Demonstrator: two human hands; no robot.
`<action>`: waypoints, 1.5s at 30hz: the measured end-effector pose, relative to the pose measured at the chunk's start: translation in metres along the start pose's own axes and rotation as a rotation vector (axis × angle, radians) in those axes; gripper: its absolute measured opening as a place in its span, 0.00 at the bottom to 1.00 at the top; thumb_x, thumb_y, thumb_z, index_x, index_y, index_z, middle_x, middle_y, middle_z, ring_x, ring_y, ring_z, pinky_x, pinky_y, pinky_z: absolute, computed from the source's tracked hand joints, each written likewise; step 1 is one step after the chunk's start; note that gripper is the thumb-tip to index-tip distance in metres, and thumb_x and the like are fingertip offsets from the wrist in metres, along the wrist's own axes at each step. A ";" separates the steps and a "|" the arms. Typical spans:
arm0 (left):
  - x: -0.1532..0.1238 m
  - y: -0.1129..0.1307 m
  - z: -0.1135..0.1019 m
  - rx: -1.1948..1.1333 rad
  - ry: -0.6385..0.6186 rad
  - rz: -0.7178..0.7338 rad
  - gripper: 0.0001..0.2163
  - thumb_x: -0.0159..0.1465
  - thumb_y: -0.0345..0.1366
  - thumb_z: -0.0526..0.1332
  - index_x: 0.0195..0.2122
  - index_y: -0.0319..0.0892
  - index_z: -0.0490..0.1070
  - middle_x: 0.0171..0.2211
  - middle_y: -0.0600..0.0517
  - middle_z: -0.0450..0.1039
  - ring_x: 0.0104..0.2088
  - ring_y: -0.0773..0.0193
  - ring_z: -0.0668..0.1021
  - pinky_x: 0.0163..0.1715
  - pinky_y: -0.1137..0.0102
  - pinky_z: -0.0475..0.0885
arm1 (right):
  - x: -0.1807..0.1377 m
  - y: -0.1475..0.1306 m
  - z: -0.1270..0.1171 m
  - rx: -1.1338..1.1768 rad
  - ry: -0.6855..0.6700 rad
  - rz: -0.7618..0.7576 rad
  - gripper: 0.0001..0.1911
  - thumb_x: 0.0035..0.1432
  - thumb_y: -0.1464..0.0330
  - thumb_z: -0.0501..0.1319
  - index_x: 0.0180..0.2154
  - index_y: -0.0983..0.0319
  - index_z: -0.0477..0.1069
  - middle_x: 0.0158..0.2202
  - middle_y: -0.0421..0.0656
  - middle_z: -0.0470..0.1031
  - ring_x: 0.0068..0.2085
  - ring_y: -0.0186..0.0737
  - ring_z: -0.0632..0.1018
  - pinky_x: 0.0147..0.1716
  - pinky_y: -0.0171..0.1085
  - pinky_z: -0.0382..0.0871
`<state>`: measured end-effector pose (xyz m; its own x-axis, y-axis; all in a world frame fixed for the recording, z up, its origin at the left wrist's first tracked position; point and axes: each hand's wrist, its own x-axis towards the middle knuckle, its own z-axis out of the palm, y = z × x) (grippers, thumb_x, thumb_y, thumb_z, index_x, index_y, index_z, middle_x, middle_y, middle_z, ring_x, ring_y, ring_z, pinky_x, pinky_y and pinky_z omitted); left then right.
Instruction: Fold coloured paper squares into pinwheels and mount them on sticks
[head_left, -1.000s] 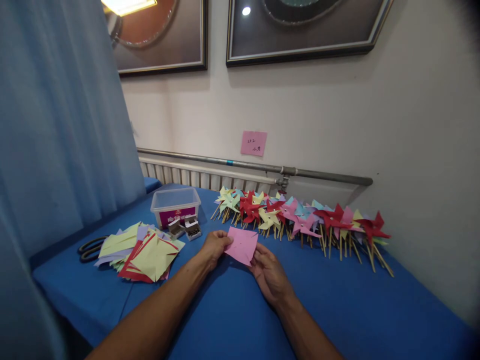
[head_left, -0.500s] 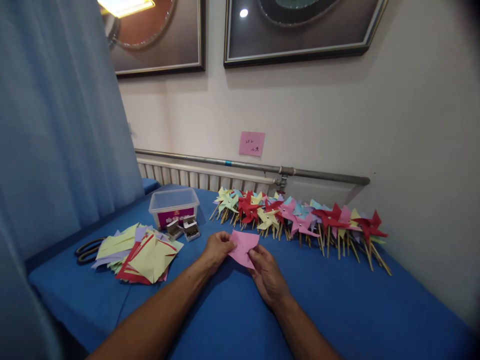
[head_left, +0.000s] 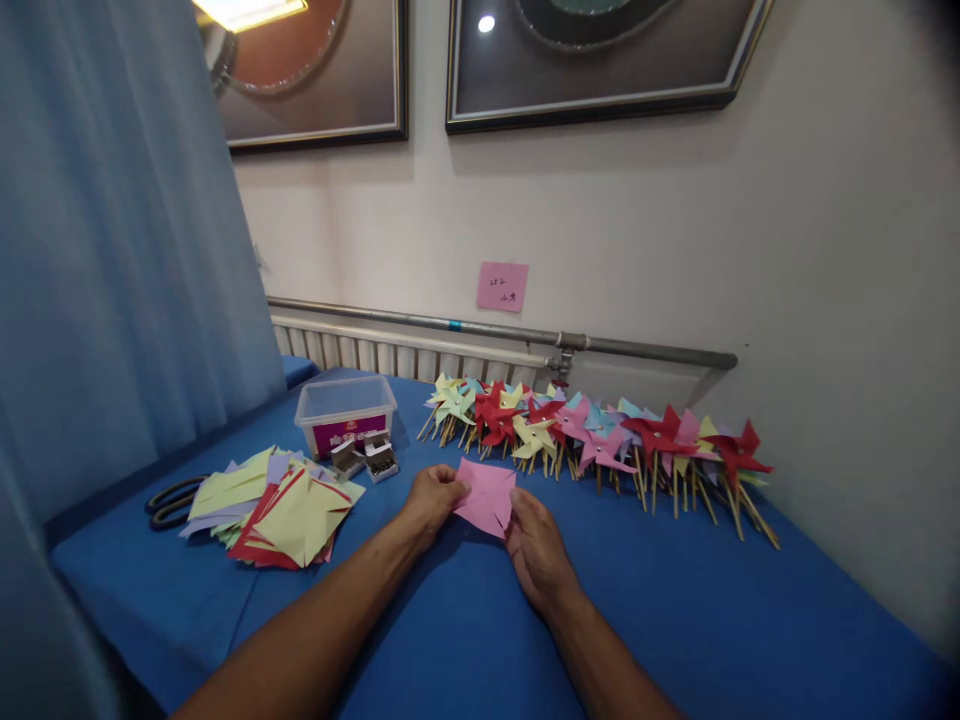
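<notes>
Pink square in both hands, folding under way

The left hand point(head_left: 429, 497) pinches the left corner of the pink paper square point(head_left: 486, 494) while the right hand point(head_left: 534, 541) grips its lower right edge, so the sheet is held just above the blue surface point(head_left: 675, 620), near the middle. Slits seem to run in from the corners, so this looks like the shaping step: tips being drawn toward the centre. The next move would likely call for a steady hold at the centre while a pin goes through. The small pin boxes point(head_left: 369, 456) sit beside the clear tub point(head_left: 346, 412), cut sheets point(head_left: 277, 505) lie toward the left edge, and finished pinwheels point(head_left: 600, 435) line the far edge.
</notes>
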<state>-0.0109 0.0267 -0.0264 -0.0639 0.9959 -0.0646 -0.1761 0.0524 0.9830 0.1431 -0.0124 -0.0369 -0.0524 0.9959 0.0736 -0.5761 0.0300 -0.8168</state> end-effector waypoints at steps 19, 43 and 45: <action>-0.012 0.011 -0.001 -0.061 -0.259 -0.114 0.18 0.35 0.38 0.79 0.25 0.35 0.78 0.21 0.51 0.75 0.21 0.68 0.70 0.26 0.71 0.63 | 0.000 0.005 0.002 -0.048 -0.054 -0.043 0.20 0.50 0.58 0.76 0.43 0.58 0.81 0.43 0.46 0.86 0.50 0.54 0.83 0.51 0.50 0.77; -0.003 0.004 -0.003 -0.114 -0.142 -0.067 0.10 0.44 0.30 0.72 0.27 0.35 0.77 0.23 0.50 0.75 0.22 0.67 0.72 0.26 0.72 0.65 | -0.004 0.001 0.003 -0.146 -0.059 -0.011 0.25 0.46 0.57 0.79 0.46 0.58 0.81 0.45 0.47 0.86 0.46 0.52 0.84 0.50 0.48 0.76; -0.001 0.002 -0.005 -0.153 -0.159 -0.067 0.10 0.44 0.31 0.73 0.28 0.35 0.77 0.24 0.49 0.76 0.23 0.66 0.73 0.27 0.72 0.66 | -0.003 -0.001 0.000 -0.131 -0.046 0.011 0.23 0.49 0.55 0.77 0.45 0.58 0.81 0.44 0.47 0.86 0.46 0.52 0.84 0.48 0.47 0.77</action>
<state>-0.0164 0.0255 -0.0252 0.1064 0.9903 -0.0888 -0.3224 0.1189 0.9391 0.1435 -0.0150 -0.0362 -0.0975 0.9913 0.0880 -0.4637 0.0330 -0.8854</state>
